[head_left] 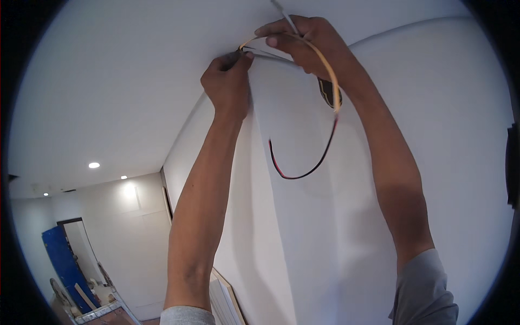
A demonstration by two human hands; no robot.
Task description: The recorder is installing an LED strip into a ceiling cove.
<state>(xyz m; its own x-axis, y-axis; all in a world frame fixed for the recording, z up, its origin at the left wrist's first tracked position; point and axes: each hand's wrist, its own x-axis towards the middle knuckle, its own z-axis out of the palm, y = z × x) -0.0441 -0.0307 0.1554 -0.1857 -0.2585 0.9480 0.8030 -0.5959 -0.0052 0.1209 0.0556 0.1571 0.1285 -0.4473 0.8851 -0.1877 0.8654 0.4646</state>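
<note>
Both arms reach up to the ceiling by a wall corner. My left hand (226, 78) is closed, pinching one end of a thin yellow LED strip (329, 67); what else lies between its fingertips is hidden. The strip arches from there past my right hand (314, 40), whose thumb and fingers pinch it. A red and black wire (295, 177) hangs from its other end in a loose curve, its tip free. Also gripped in my right hand is what looks like a screwdriver: its slim grey shaft (284, 16) points up, and its dark handle with yellow lines (326, 93) shows below the palm.
The white ceiling (124, 81) meets pale walls (422, 135) close to my hands. At lower left, farther off, are a lit ceiling lamp (94, 165), a tall blue panel (64, 265) leaning by a doorway, and a panel with a wooden edge (230, 298) beside my left forearm.
</note>
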